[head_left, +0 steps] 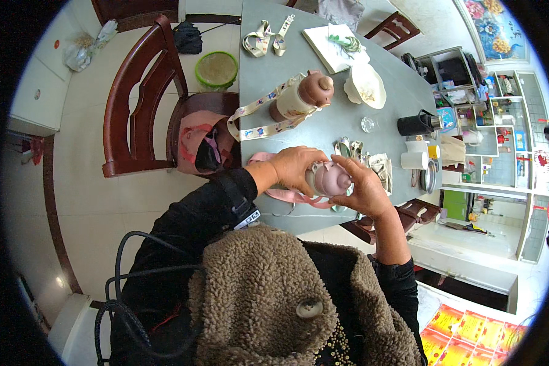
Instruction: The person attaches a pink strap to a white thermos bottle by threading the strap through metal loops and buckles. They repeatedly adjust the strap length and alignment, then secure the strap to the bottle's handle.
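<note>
Both hands clasp a pink bottle point(329, 180) upright over the grey tabletop point(378, 110): left hand point(293, 168) steadying its body, right hand point(363, 189) gripping the cap. A second, strapped bottle point(302, 96) stands beyond it.

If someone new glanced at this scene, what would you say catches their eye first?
Most likely the two hands meeting at the near edge of the grey table: the left hand and right hand both clasp a small pink bottle. Just beyond it stands a second bottle with a brownish-pink cap and a patterned strap, and further right a white bowl.
</note>
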